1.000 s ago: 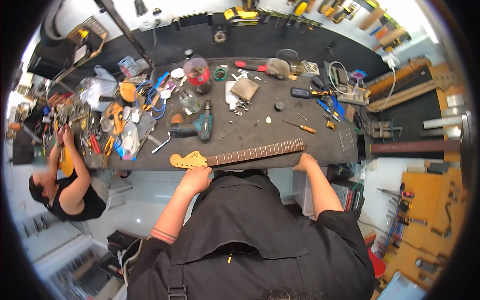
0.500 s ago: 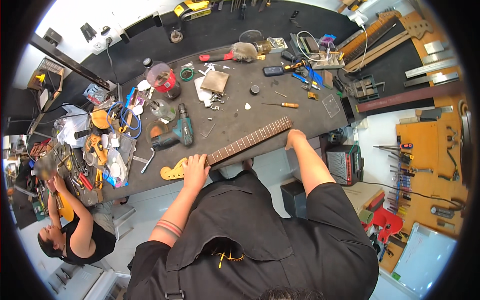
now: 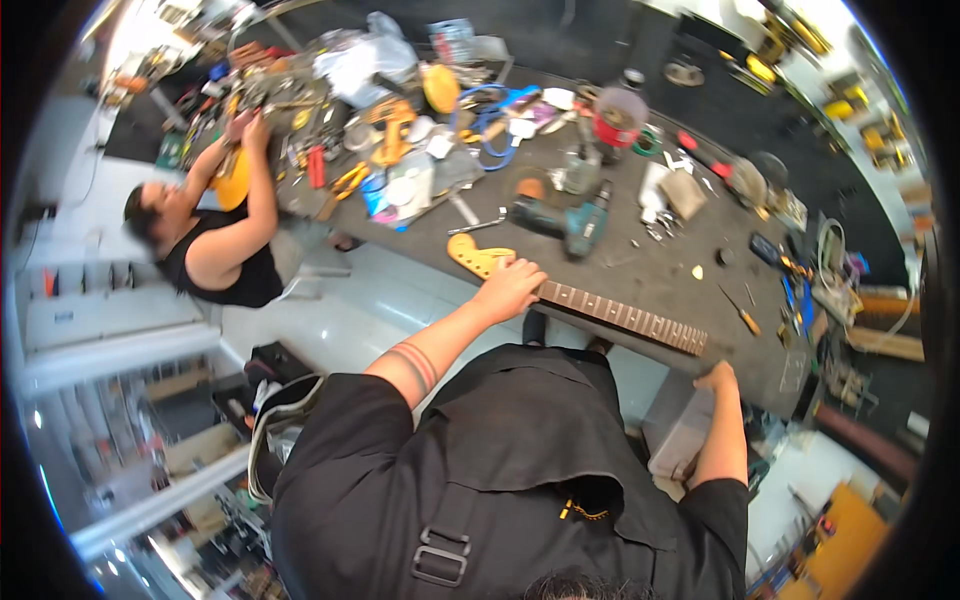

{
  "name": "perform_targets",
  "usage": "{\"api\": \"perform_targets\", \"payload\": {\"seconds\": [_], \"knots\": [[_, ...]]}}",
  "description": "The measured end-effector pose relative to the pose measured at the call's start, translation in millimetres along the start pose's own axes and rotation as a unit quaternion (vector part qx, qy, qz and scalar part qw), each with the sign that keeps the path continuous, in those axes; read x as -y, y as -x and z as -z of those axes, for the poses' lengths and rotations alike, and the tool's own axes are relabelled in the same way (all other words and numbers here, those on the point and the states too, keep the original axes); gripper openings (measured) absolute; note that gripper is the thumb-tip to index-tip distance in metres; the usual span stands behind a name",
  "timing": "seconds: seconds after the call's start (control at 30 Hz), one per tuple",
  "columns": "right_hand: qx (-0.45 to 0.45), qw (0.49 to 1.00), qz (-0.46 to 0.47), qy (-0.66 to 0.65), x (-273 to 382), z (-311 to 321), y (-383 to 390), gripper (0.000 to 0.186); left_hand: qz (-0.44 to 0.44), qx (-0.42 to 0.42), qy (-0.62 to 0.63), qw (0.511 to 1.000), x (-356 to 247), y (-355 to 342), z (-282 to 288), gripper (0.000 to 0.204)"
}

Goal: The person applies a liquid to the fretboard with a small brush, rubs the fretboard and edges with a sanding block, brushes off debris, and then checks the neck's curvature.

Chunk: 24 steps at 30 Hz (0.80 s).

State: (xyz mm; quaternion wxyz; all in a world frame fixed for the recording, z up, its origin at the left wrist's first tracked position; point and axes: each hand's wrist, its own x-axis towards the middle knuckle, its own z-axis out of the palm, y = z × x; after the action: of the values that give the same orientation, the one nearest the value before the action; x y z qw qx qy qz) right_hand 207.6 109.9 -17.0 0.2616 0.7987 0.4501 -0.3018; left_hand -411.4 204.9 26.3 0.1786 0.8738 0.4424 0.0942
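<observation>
A guitar neck (image 3: 620, 316) with a dark fretted fingerboard and a pale yellow headstock (image 3: 478, 258) lies along the near edge of the workbench. My left hand (image 3: 510, 287) is closed over it just where the headstock begins, its fingers across the neck. Close to the neck's other end, at the bench edge, is my right hand (image 3: 717, 378). A small gap shows between that hand and the neck; its fingers are blurred and partly hidden. A teal cordless drill (image 3: 578, 222) lies just beyond the neck.
Tools, bags and blue cable crowd the bench's left part. A screwdriver (image 3: 747, 318), a white pick-shaped piece (image 3: 698, 271) and a red-handled tool (image 3: 705, 155) lie beyond the neck. At the far left a co-worker (image 3: 225, 225) works with both hands. A grey bin (image 3: 680, 425) stands under the bench.
My view has turned left, bringing the co-worker and cluttered bench end further in. My left hand stays on the neck. My right hand now appears slightly further from the neck's end.
</observation>
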Motion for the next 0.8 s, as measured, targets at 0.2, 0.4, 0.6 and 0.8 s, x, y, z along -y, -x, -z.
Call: {"api": "perform_targets", "payload": {"seconds": [0.2, 0.4, 0.6, 0.8], "knots": [[0.028, 0.999, -0.037, 0.022, -3, 4, -7, 0.098, -0.002, -0.036, 0.036, 0.999, -17, -5, -16, 0.048], [0.030, 0.999, -0.020, 0.021, -11, 2, -18, 0.104, -0.028, -0.031, 0.016, 0.999, -12, -9, -16, 0.042], [0.034, 0.999, -0.018, -0.005, -12, 1, -16, 0.106, -0.003, -0.049, -0.004, 0.999, 6, 8, -1, 0.042], [0.019, 0.999, -0.021, 0.017, -6, 3, -7, 0.103, -0.026, -0.035, 0.009, 0.999, -1, -2, -4, 0.041]]}}
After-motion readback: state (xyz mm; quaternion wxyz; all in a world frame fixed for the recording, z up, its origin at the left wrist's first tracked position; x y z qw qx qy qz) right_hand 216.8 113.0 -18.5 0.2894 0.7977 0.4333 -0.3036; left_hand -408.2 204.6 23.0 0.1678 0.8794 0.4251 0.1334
